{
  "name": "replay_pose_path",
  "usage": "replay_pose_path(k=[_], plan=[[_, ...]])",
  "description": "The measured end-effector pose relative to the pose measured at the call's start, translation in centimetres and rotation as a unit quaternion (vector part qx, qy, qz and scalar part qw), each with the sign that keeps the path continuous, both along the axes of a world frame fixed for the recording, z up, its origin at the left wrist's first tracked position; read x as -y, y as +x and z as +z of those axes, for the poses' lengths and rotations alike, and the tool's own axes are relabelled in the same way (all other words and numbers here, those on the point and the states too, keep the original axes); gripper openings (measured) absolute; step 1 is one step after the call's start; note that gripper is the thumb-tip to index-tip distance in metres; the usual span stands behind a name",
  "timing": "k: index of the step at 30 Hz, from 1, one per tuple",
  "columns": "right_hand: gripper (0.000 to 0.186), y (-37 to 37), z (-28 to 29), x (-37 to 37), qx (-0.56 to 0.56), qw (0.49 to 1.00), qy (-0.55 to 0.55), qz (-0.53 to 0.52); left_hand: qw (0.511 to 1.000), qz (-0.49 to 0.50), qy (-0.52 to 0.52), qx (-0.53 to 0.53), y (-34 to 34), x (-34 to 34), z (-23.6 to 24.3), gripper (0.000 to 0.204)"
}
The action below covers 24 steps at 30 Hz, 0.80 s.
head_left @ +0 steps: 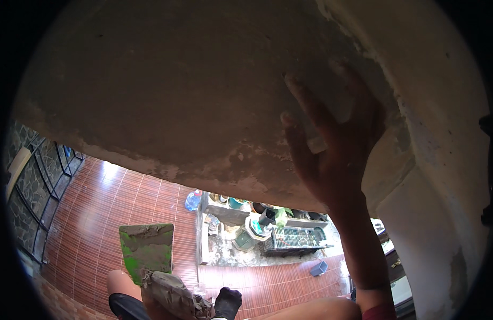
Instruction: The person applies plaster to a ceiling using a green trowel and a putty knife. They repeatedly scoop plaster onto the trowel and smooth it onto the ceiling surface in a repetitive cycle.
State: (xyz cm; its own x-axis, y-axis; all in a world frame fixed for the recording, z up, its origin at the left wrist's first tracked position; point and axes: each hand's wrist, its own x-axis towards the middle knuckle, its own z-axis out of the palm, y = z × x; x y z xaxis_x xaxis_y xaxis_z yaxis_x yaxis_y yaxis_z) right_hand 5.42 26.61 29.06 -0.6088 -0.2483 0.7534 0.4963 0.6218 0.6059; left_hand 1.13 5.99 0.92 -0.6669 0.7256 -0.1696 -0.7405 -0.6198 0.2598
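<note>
My right hand [340,144] is bare, with its fingers spread against a dark grey plastered surface [166,85] that fills the upper part of the view. Its forearm rises from the lower right out of a dark red sleeve. Low on the left, my left hand [169,293] appears to wear a dirty grey glove. It is closed at the near end of a flat green plastering float [146,250], whose face is smeared with grey mortar. The grip itself is partly hidden. The plaster's lower edge looks rough and patchy.
Far below lies a red-brown striped tile floor [97,213]. A blue-tinted bottle [193,200] stands beside a low-walled area with pots and a dark wire cage [294,238]. A grey bucket [319,268] sits nearby. A black-covered foot [228,302] shows below; a pale wall [422,213] rises right.
</note>
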Motion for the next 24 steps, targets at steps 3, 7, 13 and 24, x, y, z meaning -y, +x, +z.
replay_pose_path(k=[3,7,13,24], plan=[[0.042,0.0,-0.1,-0.1,-0.004,1.0,-0.009,-0.006,0.998,0.014,-0.064,0.024,0.1,-0.3,0.5,0.029],[0.041,0.1,-0.3,-0.5,-0.006,1.0,-0.013,-0.001,0.996,0.001,-0.007,0.083,-0.1,-0.5,1.6,0.028],[0.036,-0.1,-0.2,-0.9,-0.019,1.0,-0.004,0.02,0.994,0.013,-0.071,0.086,0.0,-0.8,2.6,0.027],[0.024,-0.2,0.7,-1.9,-0.049,0.985,0.021,0.164,0.998,0.002,0.036,0.054,-0.1,-0.5,1.4,0.03]])
